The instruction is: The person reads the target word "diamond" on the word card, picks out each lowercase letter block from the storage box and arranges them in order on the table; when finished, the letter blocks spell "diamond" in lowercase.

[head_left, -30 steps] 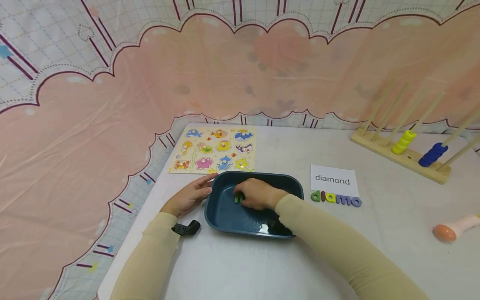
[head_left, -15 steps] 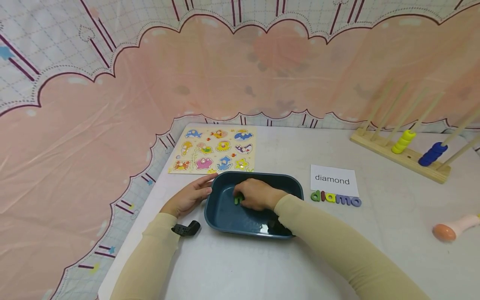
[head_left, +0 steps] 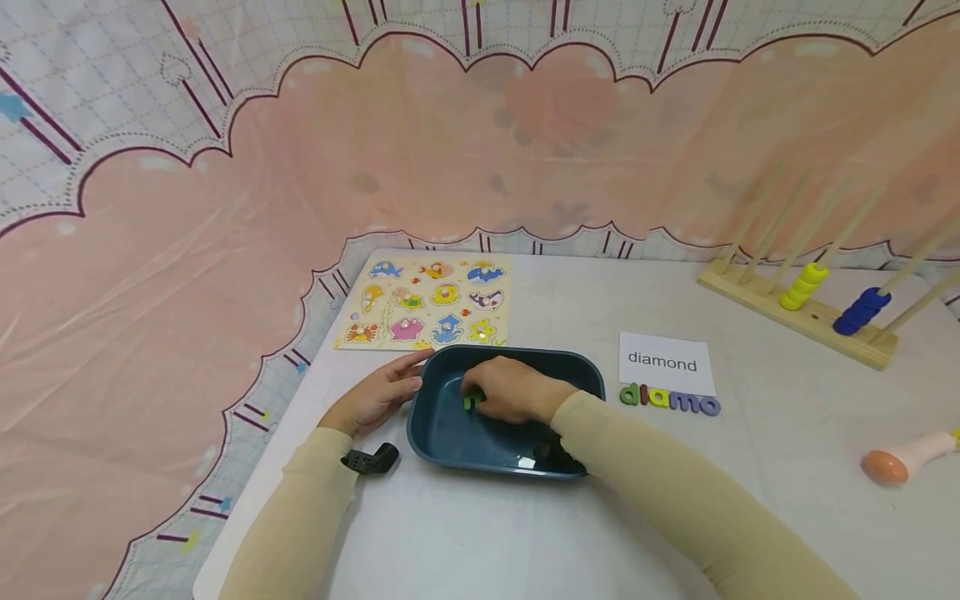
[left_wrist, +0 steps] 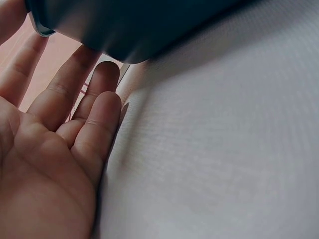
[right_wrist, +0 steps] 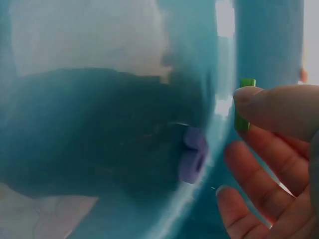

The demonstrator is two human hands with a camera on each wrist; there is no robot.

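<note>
In the head view my right hand [head_left: 517, 389] reaches into a dark blue plastic tray [head_left: 495, 469]. Its thumb and fingertips pinch a small green toy letter [head_left: 472, 402], partly hidden by the fingers; in the right wrist view this green letter [right_wrist: 242, 124] stands edge-on. Lower on the tray floor lies a purple toy letter [right_wrist: 193, 157]. My left hand [head_left: 375, 397] lies along the tray's left side, its fingers loosely extended. In the left wrist view those fingertips are right at the tray wall [left_wrist: 134, 30], and the palm faces the camera.
Right of the tray, a white card [head_left: 666, 362] printed "diamond" lies above coloured letters [head_left: 670, 400] spelling "diamo". A sea-animal peg puzzle [head_left: 423, 304] lies behind the tray. A wooden bead stacker [head_left: 795, 312] stands at the back right, with a pink-orange toy [head_left: 892, 467] nearer.
My right hand, pinching the green letter, has shifted slightly left inside the tray, and the letter has turned a little. The left hand stays at the tray's side.
</note>
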